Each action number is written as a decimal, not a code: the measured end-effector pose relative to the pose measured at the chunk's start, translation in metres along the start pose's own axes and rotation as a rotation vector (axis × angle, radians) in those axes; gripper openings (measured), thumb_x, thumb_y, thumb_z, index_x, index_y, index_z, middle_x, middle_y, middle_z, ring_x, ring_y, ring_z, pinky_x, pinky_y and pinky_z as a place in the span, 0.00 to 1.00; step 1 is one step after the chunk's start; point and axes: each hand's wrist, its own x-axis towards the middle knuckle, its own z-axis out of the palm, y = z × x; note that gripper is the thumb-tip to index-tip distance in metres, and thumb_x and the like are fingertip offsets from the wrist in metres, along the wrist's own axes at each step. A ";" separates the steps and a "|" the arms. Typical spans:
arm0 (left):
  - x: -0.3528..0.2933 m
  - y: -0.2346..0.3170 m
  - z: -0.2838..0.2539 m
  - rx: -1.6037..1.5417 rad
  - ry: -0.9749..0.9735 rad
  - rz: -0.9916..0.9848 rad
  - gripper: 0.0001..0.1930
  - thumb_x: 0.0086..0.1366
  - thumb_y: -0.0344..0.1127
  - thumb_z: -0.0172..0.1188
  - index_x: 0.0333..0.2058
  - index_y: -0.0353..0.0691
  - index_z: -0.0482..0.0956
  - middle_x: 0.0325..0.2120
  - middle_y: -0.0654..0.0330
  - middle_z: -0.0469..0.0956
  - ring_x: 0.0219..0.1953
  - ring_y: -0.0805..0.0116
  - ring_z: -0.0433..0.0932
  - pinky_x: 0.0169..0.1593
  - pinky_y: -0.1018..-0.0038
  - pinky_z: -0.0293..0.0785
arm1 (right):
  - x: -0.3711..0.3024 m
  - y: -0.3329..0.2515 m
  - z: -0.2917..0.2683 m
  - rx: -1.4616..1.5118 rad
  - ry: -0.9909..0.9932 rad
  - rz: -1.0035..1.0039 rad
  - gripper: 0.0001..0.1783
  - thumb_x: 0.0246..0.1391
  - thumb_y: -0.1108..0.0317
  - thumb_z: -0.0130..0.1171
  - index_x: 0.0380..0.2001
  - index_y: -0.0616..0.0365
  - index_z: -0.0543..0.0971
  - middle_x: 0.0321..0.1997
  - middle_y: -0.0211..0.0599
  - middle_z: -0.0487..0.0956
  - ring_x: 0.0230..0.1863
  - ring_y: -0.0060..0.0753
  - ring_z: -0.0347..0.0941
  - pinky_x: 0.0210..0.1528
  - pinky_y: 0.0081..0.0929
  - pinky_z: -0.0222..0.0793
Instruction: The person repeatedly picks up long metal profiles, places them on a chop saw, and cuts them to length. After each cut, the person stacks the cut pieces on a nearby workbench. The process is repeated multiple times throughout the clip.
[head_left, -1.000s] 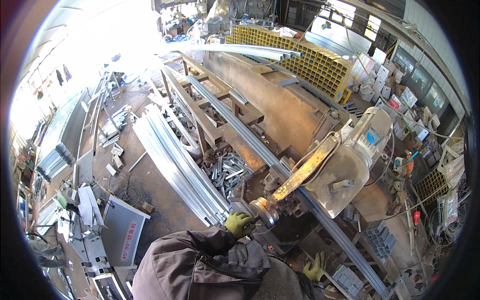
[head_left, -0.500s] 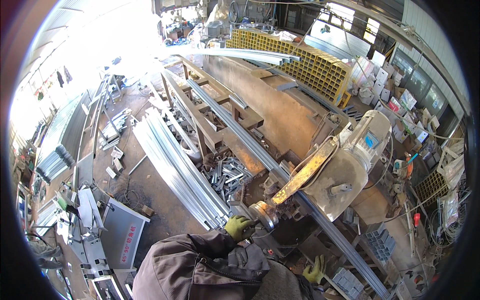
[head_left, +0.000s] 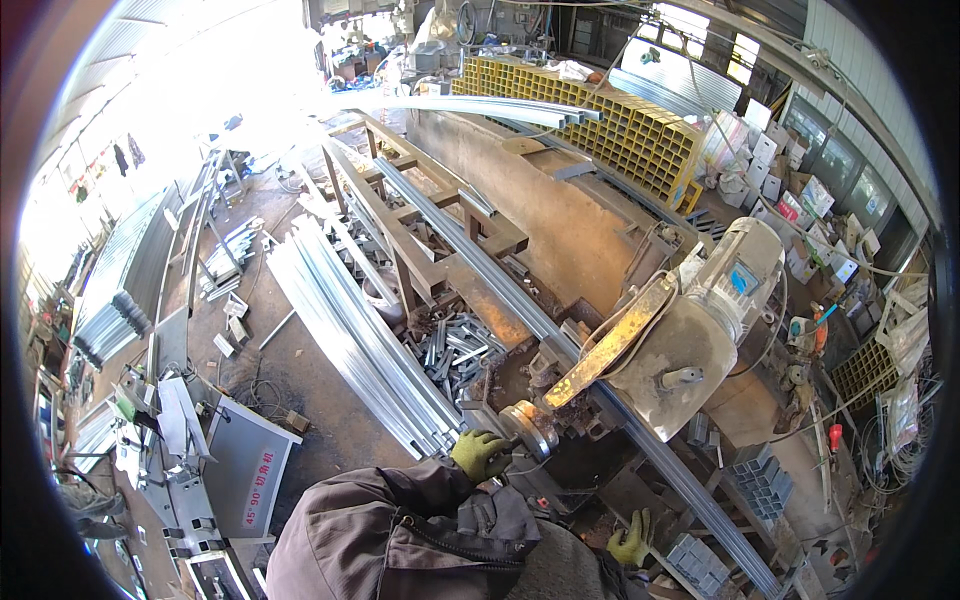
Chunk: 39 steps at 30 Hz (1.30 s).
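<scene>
Fingers spread on my right hand (head_left: 630, 538), near some cut tubes (head_left: 697, 565). Left hand (head_left: 480, 456) curls beside the rusty wheel (head_left: 532, 430), can't tell from my end if it's gripping. Beyond, long tubes (head_left: 694, 492) run under the yellow guard (head_left: 612, 352).

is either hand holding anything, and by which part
The left hand curls beside the round metal wheel; whether it grips any part cannot be told. The right hand, fingers spread, appears empty.

Brown stained workshop floor (head_left: 300, 375), pale ribbed metal wall (head_left: 855, 65) at upper right, grey-framed glass panes (head_left: 836, 165) below, bright rear window (head_left: 744, 56), wide rust-brown flat table (head_left: 560, 220), white daylight glare (head_left: 240, 60) upper left
</scene>
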 end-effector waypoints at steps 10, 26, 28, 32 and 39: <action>0.002 0.002 -0.001 0.012 0.034 0.020 0.21 0.67 0.49 0.79 0.56 0.54 0.94 0.44 0.60 0.92 0.51 0.50 0.91 0.52 0.52 0.82 | 0.000 -0.002 -0.003 -0.007 -0.007 0.001 0.34 0.61 0.70 0.66 0.70 0.70 0.83 0.82 0.65 0.78 0.83 0.83 0.69 0.85 0.70 0.66; 0.002 0.002 -0.001 -0.003 -0.006 0.005 0.22 0.66 0.48 0.78 0.58 0.54 0.93 0.46 0.58 0.93 0.53 0.47 0.91 0.55 0.50 0.84 | 0.000 -0.002 -0.004 -0.041 -0.009 -0.014 0.35 0.61 0.69 0.64 0.72 0.69 0.83 0.82 0.64 0.78 0.82 0.80 0.71 0.84 0.69 0.67; 0.000 -0.001 0.003 -0.015 -0.008 0.000 0.22 0.66 0.48 0.79 0.58 0.54 0.93 0.47 0.58 0.93 0.54 0.47 0.91 0.56 0.50 0.84 | 0.004 -0.001 -0.002 -0.006 0.020 -0.046 0.35 0.61 0.69 0.64 0.71 0.68 0.84 0.82 0.65 0.78 0.81 0.80 0.73 0.84 0.69 0.67; -0.001 -0.005 0.008 -0.001 -0.013 0.002 0.22 0.66 0.48 0.79 0.56 0.53 0.93 0.47 0.60 0.94 0.54 0.49 0.91 0.57 0.50 0.85 | 0.004 -0.001 0.000 -0.047 0.035 -0.016 0.33 0.61 0.68 0.64 0.70 0.66 0.85 0.80 0.63 0.80 0.78 0.79 0.75 0.83 0.70 0.69; 0.010 0.012 -0.009 -0.030 0.026 0.049 0.17 0.65 0.42 0.78 0.51 0.48 0.93 0.44 0.55 0.93 0.48 0.45 0.90 0.54 0.47 0.83 | 0.004 -0.004 -0.004 -0.011 0.084 -0.024 0.34 0.60 0.64 0.68 0.70 0.59 0.87 0.80 0.56 0.82 0.78 0.69 0.78 0.81 0.64 0.74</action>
